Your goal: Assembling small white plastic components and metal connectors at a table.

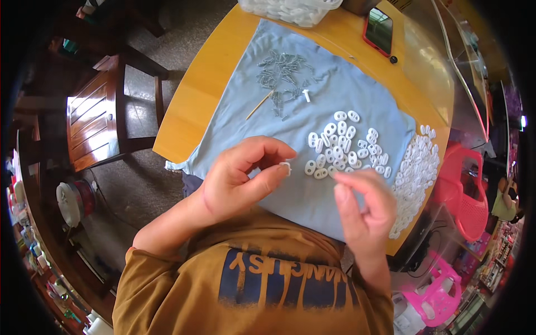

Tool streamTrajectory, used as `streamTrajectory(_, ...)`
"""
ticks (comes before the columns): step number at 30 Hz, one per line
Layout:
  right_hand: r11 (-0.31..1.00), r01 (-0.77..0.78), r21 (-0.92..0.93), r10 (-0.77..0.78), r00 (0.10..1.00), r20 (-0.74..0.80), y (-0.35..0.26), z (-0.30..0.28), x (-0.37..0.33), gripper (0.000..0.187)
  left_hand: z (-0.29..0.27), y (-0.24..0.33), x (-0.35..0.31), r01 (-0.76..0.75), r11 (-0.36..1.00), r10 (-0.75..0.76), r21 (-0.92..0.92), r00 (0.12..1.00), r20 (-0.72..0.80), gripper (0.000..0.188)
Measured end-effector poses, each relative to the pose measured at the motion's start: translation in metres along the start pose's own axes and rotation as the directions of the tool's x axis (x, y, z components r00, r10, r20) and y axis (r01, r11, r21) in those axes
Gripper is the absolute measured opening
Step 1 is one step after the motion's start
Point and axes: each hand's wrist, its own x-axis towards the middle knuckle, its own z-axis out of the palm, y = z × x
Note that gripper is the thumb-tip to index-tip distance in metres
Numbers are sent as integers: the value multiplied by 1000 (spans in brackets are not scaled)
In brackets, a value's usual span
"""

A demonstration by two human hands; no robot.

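My left hand (245,176) is closed, thumb and forefinger pinching a small white plastic piece (287,168). My right hand (365,206) is slightly blurred, its fingers curled and its thumb and forefinger close together beside a loose cluster of white oval pieces with two holes each (338,146). Whether anything lies between those fingertips I cannot make out. Farther off on the light blue cloth (240,111) is a heap of small grey, see-through pieces (282,68). A thin wooden stick (258,106) and a white T-shaped piece (306,95) lie beside that heap.
Under the cloth is a yellow table (195,84). A larger pile of white pieces (416,170) covers its right edge. At the far side stand a clear tub of white pieces (290,11) and a phone (378,30). A wooden chair (95,117) is left, a pink chair (466,195) right.
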Motion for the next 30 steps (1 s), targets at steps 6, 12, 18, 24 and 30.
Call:
streamTrajectory(6, 986, -19, -165, 17, 1000, -17, 29, 8, 74, 9, -14, -11, 5, -155, 951, 186, 267, 978, -96, 13)
streamTrajectory(12, 967, -60, -249, 97, 986, 139, 53, 24, 123, 8, -24, -14, 8, -188, 954, 203, 234, 978, -43, 12)
streamTrajectory(18, 963, -105, -250, 162, 961, 224, 61, 27, 135, 7, -29, -17, 15, -264, 938, 268, 225, 963, 12, 12)
streamTrajectory(24, 950, -180, -256, 243, 940, 238, 64, 22, 138, 10, -29, -10, 16, -264, 922, 264, 284, 964, 40, 13)
streamTrajectory(30, 951, -31, -307, 109, 965, 240, 69, 20, 127, 8, -26, -16, 9, -301, 894, 314, 331, 949, 12, 11)
